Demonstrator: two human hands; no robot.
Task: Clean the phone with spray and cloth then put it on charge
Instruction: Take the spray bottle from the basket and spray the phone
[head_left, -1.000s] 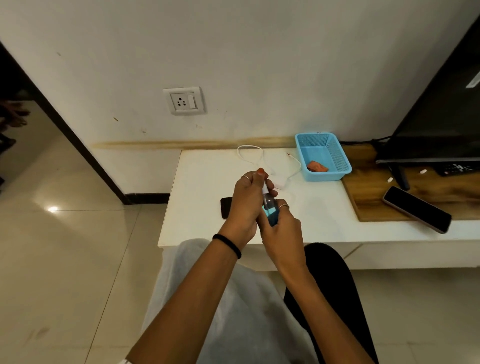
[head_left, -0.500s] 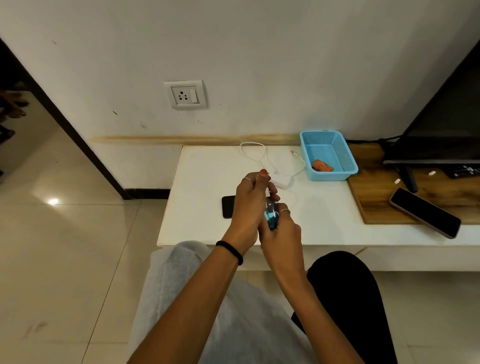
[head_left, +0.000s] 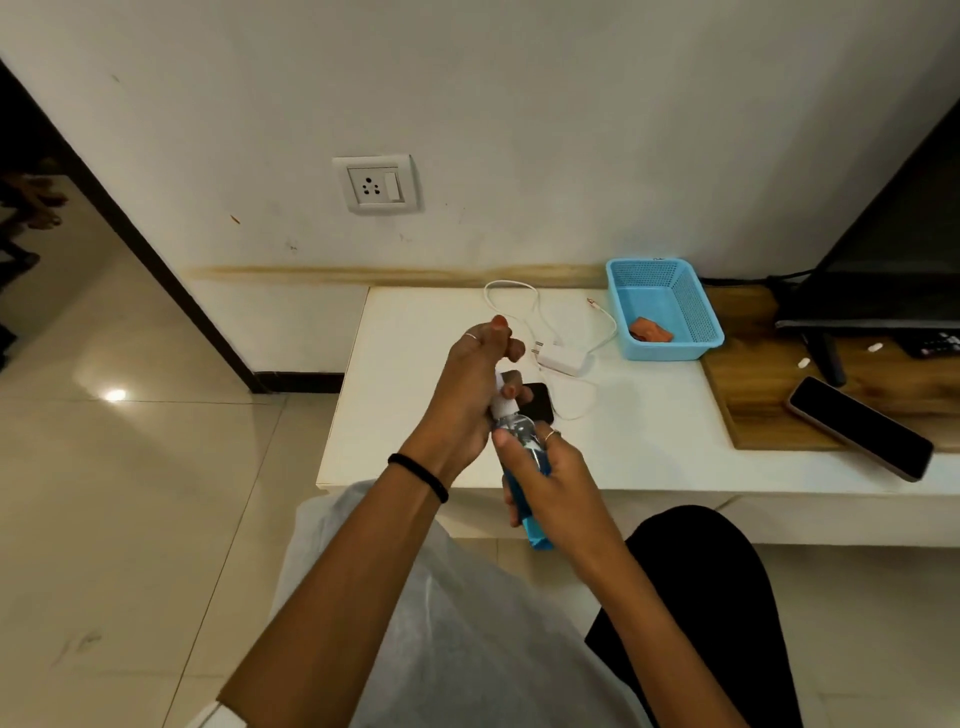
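Observation:
A small clear spray bottle (head_left: 522, 434) of blue liquid is held over the near edge of the white table (head_left: 649, 441). My right hand (head_left: 553, 483) wraps its body. My left hand (head_left: 470, 395) is closed around its white top. A dark phone (head_left: 540, 402) lies flat on the table just behind the hands, partly hidden by them. Further back lies a white charger (head_left: 563, 358) with its white cable (head_left: 511, 296) looped on the table. An orange cloth (head_left: 649, 330) sits in a blue basket (head_left: 696, 312) at the back right.
A wall socket (head_left: 376, 184) is above the table's left end. A second phone (head_left: 862, 426) lies on a wooden board (head_left: 753, 384) at the right, under a TV (head_left: 883, 280). My knees are below the table edge, and tiled floor lies to the left.
The bottle has dropped a little toward me and its blue base now shows below my right hand. The dark phone now shows to the right of my left hand.

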